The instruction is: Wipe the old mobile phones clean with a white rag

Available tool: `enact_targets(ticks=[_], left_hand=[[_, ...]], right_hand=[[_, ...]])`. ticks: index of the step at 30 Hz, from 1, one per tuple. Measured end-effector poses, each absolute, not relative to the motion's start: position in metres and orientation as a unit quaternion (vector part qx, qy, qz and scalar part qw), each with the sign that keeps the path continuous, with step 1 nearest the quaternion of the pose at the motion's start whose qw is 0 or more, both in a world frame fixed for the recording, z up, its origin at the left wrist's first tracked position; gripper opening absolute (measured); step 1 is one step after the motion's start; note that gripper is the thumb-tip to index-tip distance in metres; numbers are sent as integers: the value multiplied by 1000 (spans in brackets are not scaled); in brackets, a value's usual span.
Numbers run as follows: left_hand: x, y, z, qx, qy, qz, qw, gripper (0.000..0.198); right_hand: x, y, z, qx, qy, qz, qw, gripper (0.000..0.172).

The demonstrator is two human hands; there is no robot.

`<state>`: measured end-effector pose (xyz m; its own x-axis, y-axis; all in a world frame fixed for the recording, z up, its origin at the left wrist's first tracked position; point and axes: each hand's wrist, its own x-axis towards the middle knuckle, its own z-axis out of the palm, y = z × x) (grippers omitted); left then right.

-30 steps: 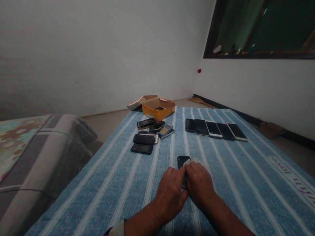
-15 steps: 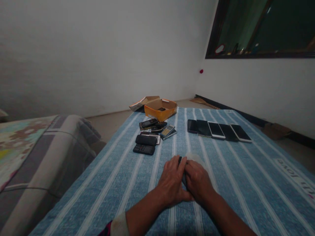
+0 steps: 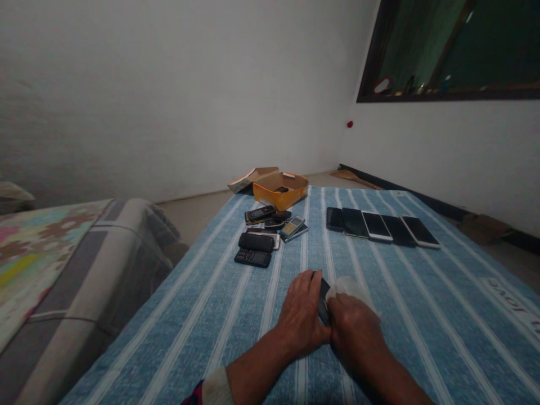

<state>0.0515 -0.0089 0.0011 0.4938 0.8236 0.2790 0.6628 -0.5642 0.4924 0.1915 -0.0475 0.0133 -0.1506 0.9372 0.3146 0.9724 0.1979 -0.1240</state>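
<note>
My left hand is wrapped round a dark mobile phone, holding it tilted just above the blue striped cloth. Most of the phone is hidden behind my fingers. Bunched in my right hand is a thin white tissue, pressed against the phone's right side. Its far edge spreads out past my knuckles. Beyond my hands, to the left, lies a black keypad phone beside a dark rounded case.
Several older phones are heaped in front of an open orange box. Smartphones lie side by side in a row at the right. The striped cloth covers the surface. A blanket-covered bed stands at the left.
My right hand has shifted right and a little nearer with the tissue, so more of the phone and tissue shows. The whole view has swung slightly left.
</note>
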Motion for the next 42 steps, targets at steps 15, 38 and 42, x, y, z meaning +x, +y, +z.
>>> enact_targets(ticks=[15,38,42], left_hand=[[53,-8,0,835,464,227,189,102],[55,-7,1,828,479,223,188,100],[55,-7,2,827,477,231,190,101]], right_hand=[[203,-47,-4,-552,-786,-57,271,22],[199,-39,-1,-548,-800,-54,237,21],[207,-61,-12,-547,-787,-109,262,26]])
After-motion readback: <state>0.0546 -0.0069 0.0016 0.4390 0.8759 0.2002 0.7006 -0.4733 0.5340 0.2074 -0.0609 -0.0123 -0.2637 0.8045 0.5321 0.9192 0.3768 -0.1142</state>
